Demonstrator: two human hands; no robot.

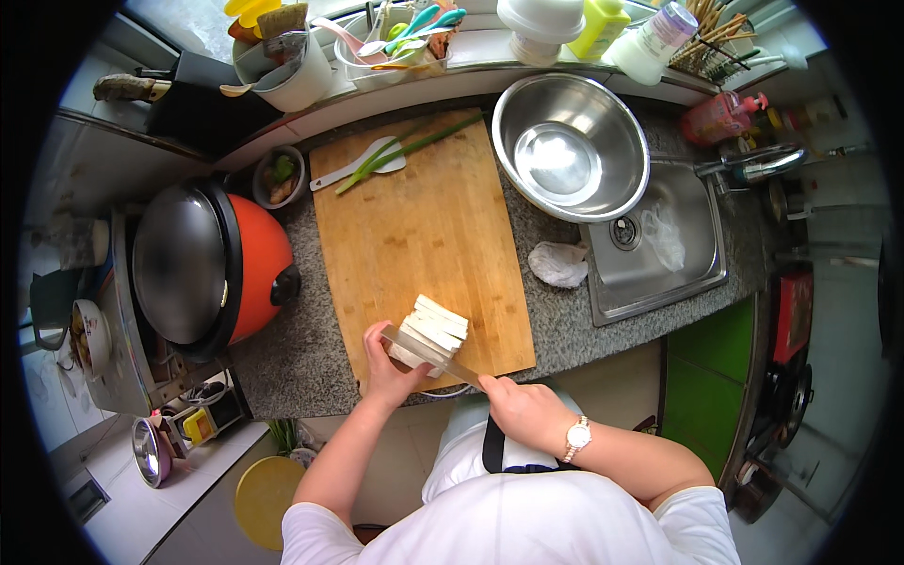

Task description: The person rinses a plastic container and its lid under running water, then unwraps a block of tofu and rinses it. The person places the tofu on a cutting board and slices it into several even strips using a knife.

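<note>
A white block (439, 321), probably tofu, lies near the front edge of the wooden cutting board (424, 247). Its far part is cut into several slices that lean against each other. My right hand (521, 411) grips the handle of a kitchen knife (431, 355), whose blade lies slantwise across the block. With fingers at the block's left side and thumb at its near right, my left hand (392, 371) holds the near part, its fingertips close to the blade's tip. How deep the edge sits cannot be seen.
Green onion stalks (417, 150) lie over a white spatula (346, 171) at the board's far end. A steel bowl (572, 148) overlaps the sink (653, 282), with a white cloth (558, 263) beside it. An orange-and-black rice cooker (247, 268) stands left.
</note>
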